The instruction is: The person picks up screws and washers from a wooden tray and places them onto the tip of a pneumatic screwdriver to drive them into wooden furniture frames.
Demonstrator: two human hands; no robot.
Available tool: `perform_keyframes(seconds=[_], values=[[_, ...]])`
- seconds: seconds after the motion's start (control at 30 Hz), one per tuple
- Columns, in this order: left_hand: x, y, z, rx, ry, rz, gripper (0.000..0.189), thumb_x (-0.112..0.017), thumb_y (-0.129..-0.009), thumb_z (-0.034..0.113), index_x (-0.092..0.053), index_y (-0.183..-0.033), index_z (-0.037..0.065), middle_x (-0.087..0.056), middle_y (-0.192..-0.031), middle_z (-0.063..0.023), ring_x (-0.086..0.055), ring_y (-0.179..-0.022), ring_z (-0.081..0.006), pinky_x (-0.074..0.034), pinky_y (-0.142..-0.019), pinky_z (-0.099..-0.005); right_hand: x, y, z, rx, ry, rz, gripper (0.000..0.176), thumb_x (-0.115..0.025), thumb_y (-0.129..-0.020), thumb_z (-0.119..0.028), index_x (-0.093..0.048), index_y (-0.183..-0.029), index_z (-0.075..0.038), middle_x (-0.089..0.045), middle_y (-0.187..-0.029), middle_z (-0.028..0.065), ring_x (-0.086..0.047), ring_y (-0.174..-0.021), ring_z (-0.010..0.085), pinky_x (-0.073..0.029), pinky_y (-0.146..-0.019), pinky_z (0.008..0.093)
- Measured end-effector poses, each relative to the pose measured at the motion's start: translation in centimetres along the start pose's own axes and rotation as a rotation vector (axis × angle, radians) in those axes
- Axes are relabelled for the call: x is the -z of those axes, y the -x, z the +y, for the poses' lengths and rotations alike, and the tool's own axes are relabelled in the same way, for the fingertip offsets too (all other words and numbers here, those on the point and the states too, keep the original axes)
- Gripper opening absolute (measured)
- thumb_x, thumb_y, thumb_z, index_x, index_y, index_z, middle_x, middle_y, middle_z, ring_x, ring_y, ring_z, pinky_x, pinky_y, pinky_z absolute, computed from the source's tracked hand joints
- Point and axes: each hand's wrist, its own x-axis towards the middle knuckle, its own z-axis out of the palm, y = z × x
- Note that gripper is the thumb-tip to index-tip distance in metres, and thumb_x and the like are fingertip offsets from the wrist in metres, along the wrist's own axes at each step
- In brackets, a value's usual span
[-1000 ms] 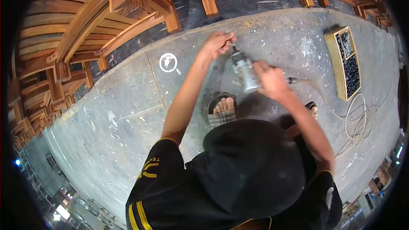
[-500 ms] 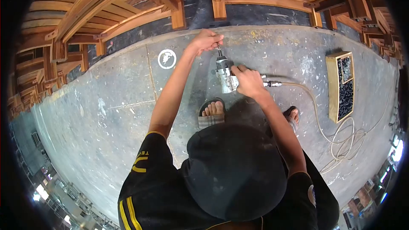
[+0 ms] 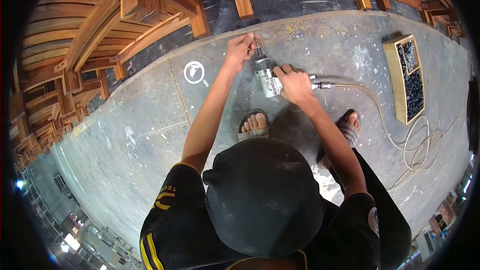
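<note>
A silver and black air-powered driver (image 3: 266,80) is held above the concrete floor, its bit (image 3: 257,44) pointing away from me. My right hand (image 3: 295,85) wraps round its handle, where the air hose (image 3: 345,85) joins. At the front, my left hand (image 3: 240,52) has its fingers pinched together beside the bit. Whatever those fingers hold is too small to make out.
Wooden slatted furniture (image 3: 85,17) stands along the far side and left. On the right lies a wooden box (image 3: 397,87) of dark small pieces, near the coiled hose (image 3: 425,150). A white ring mark (image 3: 194,72) and a small pale piece (image 3: 205,83) are on the floor.
My left hand has shifted from over the bit's tip to its left side, so more of the bit shows. The small pale piece now appears beside the ring. The camera view has shifted slightly.
</note>
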Motion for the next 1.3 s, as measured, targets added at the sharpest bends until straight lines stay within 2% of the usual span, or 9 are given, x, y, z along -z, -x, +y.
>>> perform_keyframes(seconds=[0.07,0.13,0.23,0.33,0.63,0.87,0.97,1.13,1.3], values=[[0.7,0.0,-0.6,0.064,0.144,0.056,0.029,-0.054,-0.099,0.024,-0.062,-0.107,-0.002,-0.055,-0.073,-0.0015,-0.047,-0.058,-0.0084,-0.03,-0.043,-0.0222,0.0,-0.2,0.2,-0.01,-0.014,0.005,0.046,-0.066,-0.066,-0.003,-0.056,-0.11,-0.013,-0.062,-0.096,0.0107,-0.066,-0.084,0.0337,-0.053,-0.07,0.0456],[1.6,-0.4,-1.5,0.262,0.512,0.07,0.029,-0.05,-0.1,0.02,-0.058,-0.114,-0.004,-0.059,-0.083,-0.0066,-0.052,-0.067,-0.014,-0.038,-0.049,-0.0253,0.5,-0.4,0.1,-0.019,-0.032,0.005,0.046,-0.065,-0.066,-0.002,-0.056,-0.11,-0.013,-0.061,-0.096,0.0105,-0.066,-0.084,0.0336,-0.053,-0.07,0.0456],[1.8,-1.1,-1.9,0.257,0.594,0.14,0.029,-0.046,-0.1,0.018,-0.057,-0.112,-0.006,-0.061,-0.087,-0.01,-0.056,-0.071,-0.0179,-0.045,-0.057,-0.0287,0.8,-0.1,0.4,-0.002,-0.011,-0.026,0.042,-0.069,-0.068,-0.005,-0.057,-0.108,-0.012,-0.063,-0.097,0.0117,-0.067,-0.085,0.0334,-0.054,-0.071,0.0444],[2.0,-1.3,-1.7,0.125,0.632,0.064,0.027,-0.05,-0.099,0.016,-0.056,-0.112,-0.006,-0.062,-0.089,-0.0114,-0.057,-0.073,-0.0191,-0.048,-0.06,-0.0288,0.8,-0.1,0.5,-0.003,-0.011,-0.032,0.043,-0.069,-0.067,-0.005,-0.057,-0.108,-0.011,-0.062,-0.097,0.0118,-0.067,-0.085,0.0338,-0.054,-0.072,0.045],[2.7,-1.9,-1.0,0.118,0.663,-0.127,0.026,-0.053,-0.098,0.012,-0.055,-0.117,-0.006,-0.062,-0.095,-0.0125,-0.056,-0.075,-0.0176,-0.047,-0.06,-0.0274,1.3,0.5,-0.1,-0.02,-0.064,-0.031,0.049,-0.067,-0.062,-0.002,-0.057,-0.109,-0.012,-0.062,-0.096,0.0109,-0.066,-0.084,0.0361,-0.052,-0.072,0.0476],[2.0,-2.2,0.3,0.116,0.666,-0.091,0.029,-0.048,-0.099,0.016,-0.055,-0.119,-0.005,-0.063,-0.094,-0.0139,-0.057,-0.074,-0.0189,-0.048,-0.059,-0.0286,1.2,0.8,0.0,-0.004,-0.064,-0.03,0.05,-0.067,-0.062,-0.003,-0.056,-0.11,-0.012,-0.062,-0.097,0.0113,-0.066,-0.084,0.0364,-0.052,-0.072,0.0474],[2.1,-2.4,0.2,0.068,0.663,-0.165,0.032,-0.054,-0.097,0.015,-0.054,-0.123,-0.004,-0.063,-0.098,-0.0125,-0.057,-0.078,-0.0184,-0.048,-0.064,-0.0288,1.4,0.9,0.2,-0.001,-0.069,-0.028,0.051,-0.068,-0.062,-0.003,-0.056,-0.11,-0.012,-0.062,-0.098,0.0112,-0.066,-0.084,0.0362,-0.052,-0.072,0.0473],[2.4,-2.5,0.1,0.065,0.708,-0.148,0.029,-0.061,-0.095,0.019,-0.056,-0.117,-0.001,-0.061,-0.087,-0.0079,-0.056,-0.075,-0.0156,-0.046,-0.061,-0.0273,1.5,1.1,0.4,0.006,-0.067,-0.05,0.047,-0.067,-0.066,-0.005,-0.058,-0.111,-0.01,-0.063,-0.101,0.0133,-0.067,-0.085,0.0355,-0.054,-0.072,0.0458],[2.8,-3.0,0.0,0.147,0.702,-0.178,0.026,-0.057,-0.097,0.022,-0.058,-0.11,0.0,-0.06,-0.081,-0.0067,-0.054,-0.069,-0.0149,-0.043,-0.057,-0.0262,1.4,0.9,0.3,-0.003,-0.068,-0.063,0.052,-0.067,-0.063,-0.004,-0.056,-0.113,-0.012,-0.062,-0.099,0.0111,-0.066,-0.086,0.0358,-0.053,-0.072,0.0471]])
